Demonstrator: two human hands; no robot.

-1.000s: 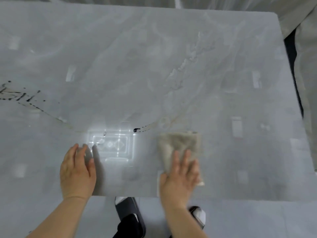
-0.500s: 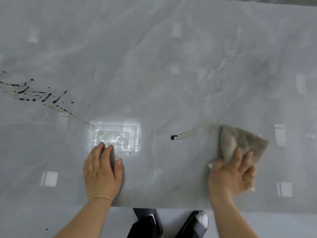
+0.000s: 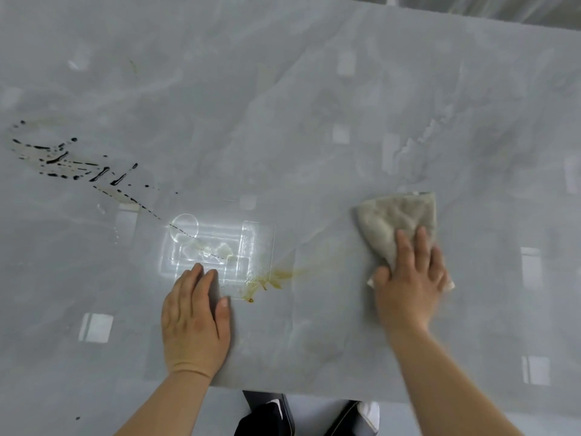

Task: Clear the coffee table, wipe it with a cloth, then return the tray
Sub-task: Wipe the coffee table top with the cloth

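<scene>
A glossy grey marble coffee table (image 3: pixel 314 105) fills the view. My right hand (image 3: pixel 408 281) presses a folded grey-beige cloth (image 3: pixel 396 221) flat on the table at the right, fingers straight over its near part. My left hand (image 3: pixel 195 316) rests flat on the table near the front edge. Dark liquid splatter (image 3: pixel 72 165) runs from the far left toward the middle. A yellowish-brown smear (image 3: pixel 270 280) lies just right of my left hand. No tray is in view.
A bright ceiling-light reflection (image 3: pixel 217 247) glares on the surface above my left hand. My black-and-white shoes (image 3: pixel 270 413) show on the pale floor below the table's front edge (image 3: pixel 314 393).
My right hand has slid the cloth from the middle to the right. The short dark streak it passed over is now a yellowish smear. My left hand stays flat on the table.
</scene>
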